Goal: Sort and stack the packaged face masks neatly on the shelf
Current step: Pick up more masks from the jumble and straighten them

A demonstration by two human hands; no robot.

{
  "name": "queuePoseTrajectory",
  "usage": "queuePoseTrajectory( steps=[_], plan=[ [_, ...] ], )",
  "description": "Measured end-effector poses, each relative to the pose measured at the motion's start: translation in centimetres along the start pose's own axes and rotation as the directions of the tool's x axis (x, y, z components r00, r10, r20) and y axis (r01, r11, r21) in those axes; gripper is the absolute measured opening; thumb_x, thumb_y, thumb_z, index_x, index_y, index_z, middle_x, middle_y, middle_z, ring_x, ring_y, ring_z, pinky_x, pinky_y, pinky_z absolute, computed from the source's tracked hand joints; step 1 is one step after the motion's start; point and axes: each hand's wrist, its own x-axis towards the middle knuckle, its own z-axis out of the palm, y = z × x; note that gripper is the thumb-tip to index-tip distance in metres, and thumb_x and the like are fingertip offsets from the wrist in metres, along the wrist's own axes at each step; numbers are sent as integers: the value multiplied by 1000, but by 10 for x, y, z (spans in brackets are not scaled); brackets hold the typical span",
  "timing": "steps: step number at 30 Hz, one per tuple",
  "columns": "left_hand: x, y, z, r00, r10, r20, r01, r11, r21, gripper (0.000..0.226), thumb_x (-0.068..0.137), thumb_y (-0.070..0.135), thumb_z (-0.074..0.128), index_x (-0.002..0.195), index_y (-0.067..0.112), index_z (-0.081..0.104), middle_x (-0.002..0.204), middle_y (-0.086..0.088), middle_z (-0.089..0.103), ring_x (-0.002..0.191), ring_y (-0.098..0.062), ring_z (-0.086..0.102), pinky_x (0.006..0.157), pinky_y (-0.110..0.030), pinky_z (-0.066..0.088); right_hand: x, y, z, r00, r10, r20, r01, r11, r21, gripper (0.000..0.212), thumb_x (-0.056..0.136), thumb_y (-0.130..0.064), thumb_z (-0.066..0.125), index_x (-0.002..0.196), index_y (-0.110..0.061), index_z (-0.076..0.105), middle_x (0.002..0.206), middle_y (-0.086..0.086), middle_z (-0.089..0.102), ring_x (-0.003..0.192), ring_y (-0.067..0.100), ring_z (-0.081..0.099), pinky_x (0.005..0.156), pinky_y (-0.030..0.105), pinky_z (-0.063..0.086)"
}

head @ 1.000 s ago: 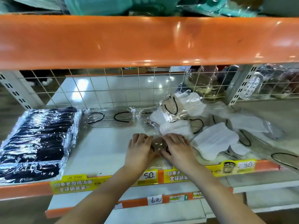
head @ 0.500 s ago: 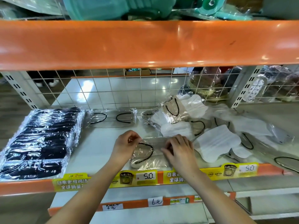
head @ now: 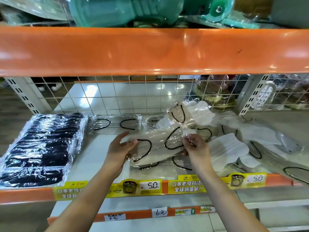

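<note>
both hands on one beige mask pack

left hand (head: 119, 149) is pinching the left edge of the mask pack (head: 155, 148); right hand (head: 194, 144) is pinching its top right corner. pack is sitting mid shelf (head: 93, 154), tilted, over another pack. black stack (head: 38, 148) is lying at left, white pile (head: 234, 148) at right.

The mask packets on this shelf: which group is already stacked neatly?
The black mask packets at the left end of the shelf. They lie in one even, overlapping stack, while the white mask packets on the right lie scattered in a loose heap.
</note>
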Motion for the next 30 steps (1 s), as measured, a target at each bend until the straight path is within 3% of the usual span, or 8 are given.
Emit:
queuePoseTrajectory(
  steps=[4, 7, 13, 18, 20, 23, 27, 30],
  plan=[
    [2, -4, -2, 998, -52, 45, 48, 996, 77, 24, 89, 1, 60, 110, 11, 65, 80, -6, 68, 57, -10, 63, 46, -19, 42, 2, 8, 3, 992, -119, -52, 112, 986, -121, 14, 89, 0, 61, 97, -11, 59, 89, 2, 62, 81, 11, 61, 70, 18, 46],
    [7, -1, -5, 999, -45, -27, 47, 995, 85, 19, 92, 1, 56, 105, 10, 67, 67, -1, 63, 49, -6, 54, 42, -15, 37, -4, 10, 6, 899, -428, -95, 373, 860, -348, 31, 85, 5, 57, 115, -3, 56, 106, 6, 54, 100, 14, 50, 86, 22, 43],
    [21, 12, -20, 992, -130, 11, 128, 986, 109, 16, 93, 8, 57, 105, 11, 68, 82, -4, 59, 60, -11, 40, 40, -13, 30, -14, 2, 18, 664, -583, 469, 731, 371, -573, 52, 84, -52, 50, 123, -18, 57, 132, 1, 52, 127, 17, 43, 111, 40, 30],
    [26, 22, -33, 1000, -26, 0, 26, 969, 246, 19, 93, 5, 57, 108, 8, 67, 85, -7, 66, 72, -19, 53, 57, -22, 45, -5, 4, 32, 630, -645, 432, 733, 309, -606, 47, 68, 1, 48, 105, -17, 70, 104, -2, 70, 96, 19, 66, 90, 31, 46],
    [28, 22, -37, 988, 151, -40, -106, 834, 541, 29, 93, 10, 57, 122, 10, 59, 108, -7, 67, 94, -23, 60, 77, -32, 48, -1, 0, 38, 655, -639, 404, 713, 346, -610, 52, 59, 12, 62, 103, -14, 71, 102, -1, 72, 90, 19, 68, 82, 31, 52],
    [17, 27, -39, 860, 502, 93, -323, 394, 861, 39, 94, 37, 50, 124, 15, 59, 123, -3, 62, 117, -25, 55, 97, -37, 38, 3, -8, 52, 663, -640, 388, 705, 358, -612, 48, 62, 8, 61, 103, -13, 72, 101, 0, 73, 88, 21, 69, 76, 33, 55],
    [8, 35, -35, 611, 686, 395, -476, -80, 876, 38, 82, 51, 48, 93, 23, 72, 85, 6, 72, 79, -18, 69, 84, -33, 44, 10, -22, 79, 671, -651, 354, 697, 392, -601, 52, 59, 12, 74, 105, -13, 73, 97, 1, 73, 85, 22, 70, 71, 33, 55],
    [19, 37, -38, 560, 699, 445, -454, -191, 870, 22, 66, 16, 82, 87, 18, 74, 74, 3, 72, 63, -18, 69, 59, -31, 54, 13, -32, 101, 662, -664, 349, 711, 408, -572, 57, 59, 14, 76, 108, -14, 71, 100, 0, 73, 89, 20, 70, 75, 30, 54]
  ],
)
